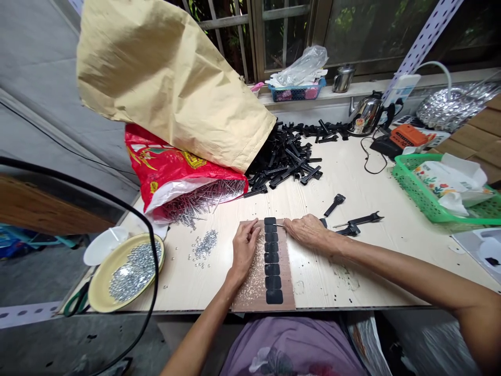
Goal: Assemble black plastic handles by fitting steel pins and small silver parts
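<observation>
A brown board (287, 284) lies at the table's front edge with a column of several black plastic pieces (271, 258) set into it. My left hand (245, 249) rests on the board's left side beside the column, fingers curled loosely with nothing visible in them. My right hand (307, 231) sits at the board's upper right, fingers pinched on a thin metal pin (278, 225) whose tip touches the second black piece from the top. Small silver beads (205, 245) lie scattered to the left of the board.
A tan paper sack (164, 78) spills black plastic parts (287, 154) at the back. A red bag (172, 175) of metal pins lies beneath it. A yellow plate (99, 292) of silver beads sits front left, a green basket (407, 185) right, kettle (366, 115) behind.
</observation>
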`<state>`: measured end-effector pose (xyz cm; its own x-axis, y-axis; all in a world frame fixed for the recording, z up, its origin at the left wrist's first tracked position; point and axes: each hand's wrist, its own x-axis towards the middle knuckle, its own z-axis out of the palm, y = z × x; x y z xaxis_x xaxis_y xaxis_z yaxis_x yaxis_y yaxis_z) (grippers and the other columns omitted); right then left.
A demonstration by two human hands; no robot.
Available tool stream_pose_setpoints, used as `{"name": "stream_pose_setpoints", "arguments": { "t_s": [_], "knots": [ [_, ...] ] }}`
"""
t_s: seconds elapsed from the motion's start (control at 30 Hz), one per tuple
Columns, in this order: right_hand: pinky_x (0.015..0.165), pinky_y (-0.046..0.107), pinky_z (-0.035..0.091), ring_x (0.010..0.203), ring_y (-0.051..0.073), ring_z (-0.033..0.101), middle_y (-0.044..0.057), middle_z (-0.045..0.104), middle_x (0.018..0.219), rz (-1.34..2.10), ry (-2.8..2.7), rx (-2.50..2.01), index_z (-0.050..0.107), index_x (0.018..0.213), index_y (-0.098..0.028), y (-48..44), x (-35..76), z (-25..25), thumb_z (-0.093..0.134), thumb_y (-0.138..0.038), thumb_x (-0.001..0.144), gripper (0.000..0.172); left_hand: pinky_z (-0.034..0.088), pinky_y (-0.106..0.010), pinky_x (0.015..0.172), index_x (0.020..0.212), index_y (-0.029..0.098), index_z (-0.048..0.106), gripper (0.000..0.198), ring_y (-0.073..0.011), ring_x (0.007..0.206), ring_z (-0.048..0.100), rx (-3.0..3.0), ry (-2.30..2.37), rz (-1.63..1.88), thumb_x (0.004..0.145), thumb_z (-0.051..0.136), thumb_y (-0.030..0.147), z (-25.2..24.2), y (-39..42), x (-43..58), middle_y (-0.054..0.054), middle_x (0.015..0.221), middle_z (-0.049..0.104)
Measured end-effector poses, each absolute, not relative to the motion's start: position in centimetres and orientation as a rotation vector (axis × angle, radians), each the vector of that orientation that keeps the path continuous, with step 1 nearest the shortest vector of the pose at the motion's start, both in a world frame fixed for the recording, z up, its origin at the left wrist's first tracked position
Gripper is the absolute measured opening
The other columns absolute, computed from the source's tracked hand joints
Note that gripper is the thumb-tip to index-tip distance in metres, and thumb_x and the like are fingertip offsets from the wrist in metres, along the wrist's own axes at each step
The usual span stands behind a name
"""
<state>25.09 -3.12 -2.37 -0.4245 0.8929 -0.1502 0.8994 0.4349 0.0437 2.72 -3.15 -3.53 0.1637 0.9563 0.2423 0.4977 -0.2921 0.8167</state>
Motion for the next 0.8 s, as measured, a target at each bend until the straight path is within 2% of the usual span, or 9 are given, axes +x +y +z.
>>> {"name": "stream_pose_setpoints", "arguments": {
  "t_s": [0.23, 0.37, 0.47, 0.53, 0.6, 0.67, 0.8],
  "knots": [
    [0.046, 0.027, 0.021, 0.041, 0.01, 0.037, 0.002, 0.059, 0.06, -0.053, 2.605, 1.589, 0.049, 0.093, -0.017, -3.6, 24.6, -2.9, 0.023, -0.027, 0.098, 0.028, 0.047, -0.032, 0.085, 0.118, 0.021, 0.06, 0.033, -0.0185, 0.098, 0.057, 1.883, 1.389, 1.029, 0.09, 0.048, 0.032, -3.4, -3.2, 2.7, -0.007, 0.105, 0.06],
    [0.046, 0.027, 0.019, 0.043, 0.01, 0.035, 0.001, 0.058, 0.063, 0.015, 2.773, 1.348, 0.049, 0.091, -0.019, -6.2, 24.5, -3.1, 0.029, -0.024, 0.097, 0.022, 0.048, -0.032, 0.084, 0.118, 0.022, 0.06, 0.032, -0.0181, 0.098, 0.058, 1.874, 1.387, 1.021, 0.09, 0.048, 0.032, -3.3, -3.3, 2.6, -0.007, 0.108, 0.06],
    [0.048, 0.028, 0.02, 0.041, 0.01, 0.033, 0.0, 0.055, 0.056, 0.084, 2.768, 1.322, 0.053, 0.08, -0.018, -7.9, 27.0, -2.4, 0.029, -0.025, 0.097, 0.03, 0.048, -0.032, 0.085, 0.118, 0.021, 0.06, 0.032, -0.0185, 0.099, 0.058, 1.84, 1.398, 1.025, 0.09, 0.048, 0.032, -3.4, -3.3, 2.4, -0.007, 0.108, 0.06],
    [0.052, 0.029, 0.024, 0.042, 0.01, 0.036, 0.0, 0.051, 0.05, 0.138, 2.725, 1.395, 0.054, 0.067, -0.017, -8.2, 29.5, -1.1, 0.031, -0.034, 0.097, 0.042, 0.049, -0.033, 0.085, 0.118, 0.022, 0.06, 0.032, -0.0186, 0.099, 0.058, 1.817, 1.388, 1.033, 0.09, 0.048, 0.032, -3.4, -3.2, 2.4, -0.007, 0.109, 0.06],
    [0.058, 0.031, 0.028, 0.051, 0.014, 0.045, 0.003, 0.054, 0.054, 0.223, 2.722, 1.447, 0.055, 0.06, -0.017, -7.5, 31.4, 0.5, 0.035, -0.044, 0.095, 0.049, 0.049, -0.033, 0.084, 0.117, 0.022, 0.061, 0.031, -0.0186, 0.099, 0.058, 1.797, 1.369, 1.047, 0.09, 0.048, 0.032, -3.4, -3.2, 2.5, -0.007, 0.109, 0.061],
    [0.063, 0.031, 0.028, 0.063, 0.016, 0.05, 0.005, 0.059, 0.063, 0.306, 2.773, 1.454, 0.059, 0.063, -0.017, -5.7, 31.7, 1.8, 0.037, -0.045, 0.095, 0.048, 0.049, -0.034, 0.083, 0.116, 0.022, 0.062, 0.03, -0.0187, 0.098, 0.058, 1.784, 1.364, 1.058, 0.09, 0.048, 0.031, -3.4, -3.2, 2.8, -0.007, 0.108, 0.061],
    [0.065, 0.028, 0.029, 0.073, 0.016, 0.05, 0.006, 0.061, 0.077, 0.34, 2.94, 1.463, 0.063, 0.08, -0.017, 0.9, 26.8, 2.0, 0.035, -0.032, 0.098, 0.037, 0.051, -0.032, 0.076, 0.114, 0.022, 0.063, 0.029, -0.018, 0.09, 0.06, 1.78, 1.398, 1.071, 0.09, 0.049, 0.03, -3.2, -3.7, 2.8, -0.007, 0.101, 0.062]
  ]
}}
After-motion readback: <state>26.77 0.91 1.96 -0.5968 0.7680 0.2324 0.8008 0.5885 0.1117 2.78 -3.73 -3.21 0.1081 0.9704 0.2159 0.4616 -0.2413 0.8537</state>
